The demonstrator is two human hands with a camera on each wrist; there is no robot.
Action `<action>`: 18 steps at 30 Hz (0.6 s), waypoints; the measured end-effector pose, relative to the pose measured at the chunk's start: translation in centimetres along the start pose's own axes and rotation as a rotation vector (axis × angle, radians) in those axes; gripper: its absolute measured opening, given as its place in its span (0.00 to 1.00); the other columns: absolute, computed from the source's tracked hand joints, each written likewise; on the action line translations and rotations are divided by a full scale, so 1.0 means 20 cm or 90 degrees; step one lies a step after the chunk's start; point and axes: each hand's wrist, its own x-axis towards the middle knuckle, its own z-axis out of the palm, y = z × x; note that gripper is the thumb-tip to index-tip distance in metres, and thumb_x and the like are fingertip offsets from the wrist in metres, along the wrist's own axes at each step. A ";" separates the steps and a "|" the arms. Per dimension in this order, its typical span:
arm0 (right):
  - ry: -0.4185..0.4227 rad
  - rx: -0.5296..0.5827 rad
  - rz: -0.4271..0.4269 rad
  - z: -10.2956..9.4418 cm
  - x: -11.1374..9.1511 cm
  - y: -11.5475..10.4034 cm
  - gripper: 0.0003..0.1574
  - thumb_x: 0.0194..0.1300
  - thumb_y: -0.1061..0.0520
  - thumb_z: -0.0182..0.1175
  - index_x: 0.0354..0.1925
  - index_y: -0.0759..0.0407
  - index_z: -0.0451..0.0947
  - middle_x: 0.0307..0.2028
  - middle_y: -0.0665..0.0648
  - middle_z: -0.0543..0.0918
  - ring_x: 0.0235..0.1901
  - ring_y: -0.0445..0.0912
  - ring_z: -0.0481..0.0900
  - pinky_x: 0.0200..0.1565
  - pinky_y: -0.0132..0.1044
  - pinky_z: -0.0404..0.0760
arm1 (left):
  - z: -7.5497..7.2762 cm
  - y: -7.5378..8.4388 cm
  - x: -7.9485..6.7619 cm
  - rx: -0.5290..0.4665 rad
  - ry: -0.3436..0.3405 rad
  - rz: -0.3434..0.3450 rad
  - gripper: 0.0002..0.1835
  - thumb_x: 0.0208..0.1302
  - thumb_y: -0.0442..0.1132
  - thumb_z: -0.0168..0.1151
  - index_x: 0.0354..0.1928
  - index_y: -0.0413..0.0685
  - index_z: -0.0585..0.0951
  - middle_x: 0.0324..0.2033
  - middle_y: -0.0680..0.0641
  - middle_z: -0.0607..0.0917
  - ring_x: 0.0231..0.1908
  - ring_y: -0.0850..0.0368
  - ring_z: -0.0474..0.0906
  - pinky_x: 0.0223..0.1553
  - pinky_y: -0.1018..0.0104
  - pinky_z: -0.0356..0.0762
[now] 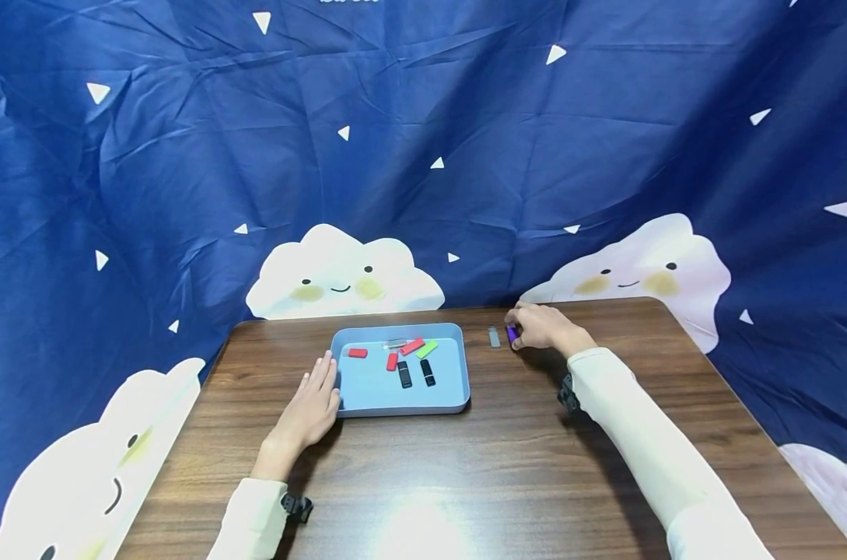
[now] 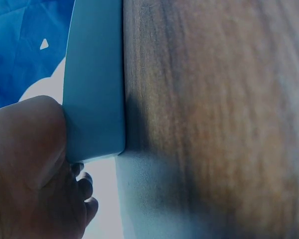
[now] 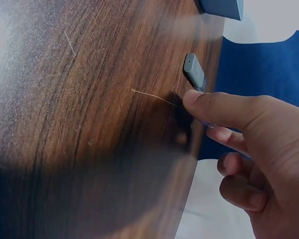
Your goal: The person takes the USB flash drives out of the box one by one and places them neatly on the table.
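Observation:
In the head view my right hand [image 1: 537, 325] is at the back of the table, pinching a small purple USB stick [image 1: 512, 334] between thumb and fingers. The right wrist view has the hand [image 3: 261, 144] covering most of that stick. A grey USB stick with a see-through end [image 1: 494, 337] lies just left of it. My left hand [image 1: 313, 404] rests along the left rim of a blue tray [image 1: 402, 410], fingers straight. Inside the tray lie red sticks [image 1: 412, 346], a green one [image 1: 426, 349], black ones [image 1: 404, 375] and a clear-looking piece [image 1: 394, 343].
The brown wooden table [image 1: 535, 467] carries all of this, its back edge close behind both hands' work. A blue curtain [image 1: 395, 117] with white clouds hangs right behind it. A thin thread [image 3: 154, 96] lies on the wood near my right thumb.

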 end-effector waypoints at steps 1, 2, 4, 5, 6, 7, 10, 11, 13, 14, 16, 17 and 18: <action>-0.001 0.000 -0.001 0.00 0.00 0.00 0.30 0.57 0.50 0.79 0.57 0.56 0.86 0.52 0.57 0.84 0.52 0.60 0.86 0.54 0.62 0.85 | 0.00 0.00 0.00 -0.004 0.003 0.002 0.33 0.83 0.38 0.44 0.81 0.26 0.56 0.84 0.31 0.52 0.83 0.31 0.51 0.81 0.32 0.53; -0.002 0.000 -0.002 0.01 0.00 0.00 0.30 0.57 0.50 0.79 0.57 0.56 0.85 0.52 0.57 0.84 0.53 0.60 0.86 0.54 0.62 0.85 | 0.00 0.00 0.00 -0.006 0.004 0.003 0.33 0.82 0.38 0.43 0.81 0.26 0.56 0.84 0.31 0.52 0.83 0.30 0.51 0.81 0.32 0.53; -0.004 0.001 -0.002 0.01 0.01 0.01 0.30 0.57 0.51 0.79 0.56 0.57 0.85 0.52 0.58 0.84 0.53 0.61 0.86 0.54 0.63 0.85 | 0.01 0.00 0.00 -0.006 0.005 0.004 0.33 0.82 0.39 0.42 0.81 0.26 0.56 0.84 0.31 0.52 0.83 0.30 0.51 0.81 0.32 0.53; -0.006 0.001 -0.001 0.01 0.01 0.01 0.29 0.57 0.52 0.79 0.56 0.57 0.85 0.52 0.58 0.84 0.53 0.61 0.86 0.54 0.63 0.84 | 0.01 0.00 0.00 -0.007 0.008 0.007 0.33 0.82 0.38 0.42 0.81 0.26 0.56 0.84 0.31 0.53 0.82 0.30 0.51 0.81 0.31 0.53; -0.007 0.004 0.002 0.02 0.01 0.01 0.29 0.57 0.52 0.79 0.56 0.57 0.85 0.52 0.58 0.84 0.53 0.62 0.85 0.55 0.63 0.84 | 0.01 0.00 0.00 -0.006 0.010 0.008 0.33 0.81 0.38 0.42 0.81 0.26 0.57 0.84 0.31 0.53 0.82 0.29 0.51 0.81 0.31 0.53; -0.008 0.002 0.001 0.02 0.02 0.01 0.29 0.57 0.52 0.78 0.56 0.57 0.85 0.52 0.59 0.84 0.53 0.62 0.85 0.54 0.64 0.84 | 0.01 0.00 0.00 -0.005 0.009 0.007 0.33 0.82 0.38 0.42 0.81 0.26 0.57 0.84 0.31 0.53 0.82 0.30 0.51 0.81 0.31 0.53; -0.014 0.002 0.003 0.03 0.02 0.01 0.30 0.57 0.52 0.78 0.57 0.57 0.85 0.51 0.59 0.83 0.52 0.61 0.85 0.55 0.63 0.84 | 0.01 0.00 0.01 -0.005 0.010 0.004 0.33 0.82 0.38 0.44 0.81 0.26 0.57 0.84 0.31 0.53 0.82 0.30 0.51 0.81 0.31 0.53; -0.015 0.000 0.003 0.03 0.02 0.01 0.30 0.57 0.52 0.78 0.57 0.57 0.85 0.51 0.59 0.83 0.52 0.61 0.85 0.54 0.63 0.84 | 0.01 -0.01 0.01 -0.008 0.012 0.006 0.33 0.81 0.38 0.44 0.80 0.25 0.57 0.83 0.31 0.53 0.82 0.29 0.52 0.81 0.31 0.54; -0.018 -0.003 0.001 0.03 0.02 0.00 0.30 0.57 0.51 0.78 0.57 0.57 0.84 0.51 0.58 0.83 0.51 0.60 0.85 0.54 0.63 0.84 | 0.01 -0.01 0.01 -0.007 0.010 0.006 0.33 0.82 0.39 0.44 0.80 0.26 0.57 0.84 0.31 0.53 0.82 0.30 0.52 0.81 0.32 0.53; -0.019 -0.001 0.002 0.03 0.02 0.00 0.30 0.57 0.51 0.79 0.57 0.57 0.85 0.50 0.58 0.83 0.51 0.59 0.85 0.53 0.62 0.84 | 0.02 -0.02 0.01 -0.006 0.010 0.007 0.33 0.82 0.39 0.43 0.80 0.26 0.57 0.84 0.31 0.53 0.82 0.30 0.52 0.81 0.31 0.53; -0.018 0.001 0.002 0.03 0.02 0.00 0.30 0.57 0.51 0.79 0.57 0.57 0.85 0.50 0.58 0.83 0.50 0.58 0.84 0.53 0.61 0.85 | 0.03 -0.03 0.01 -0.003 0.011 0.012 0.33 0.82 0.39 0.43 0.81 0.26 0.56 0.84 0.31 0.53 0.83 0.30 0.51 0.81 0.31 0.53; -0.017 0.002 0.002 0.03 0.02 -0.01 0.30 0.57 0.51 0.79 0.56 0.57 0.85 0.49 0.58 0.83 0.50 0.57 0.84 0.52 0.61 0.85 | 0.03 -0.04 0.01 0.000 0.011 0.014 0.33 0.82 0.40 0.42 0.81 0.26 0.56 0.84 0.31 0.52 0.83 0.30 0.51 0.81 0.31 0.53; -0.016 0.003 0.001 0.03 0.02 -0.01 0.29 0.57 0.51 0.79 0.56 0.57 0.85 0.49 0.58 0.83 0.49 0.57 0.84 0.51 0.60 0.85 | 0.04 -0.04 0.02 0.004 0.011 0.015 0.33 0.83 0.40 0.41 0.81 0.26 0.56 0.84 0.31 0.52 0.83 0.30 0.51 0.81 0.31 0.53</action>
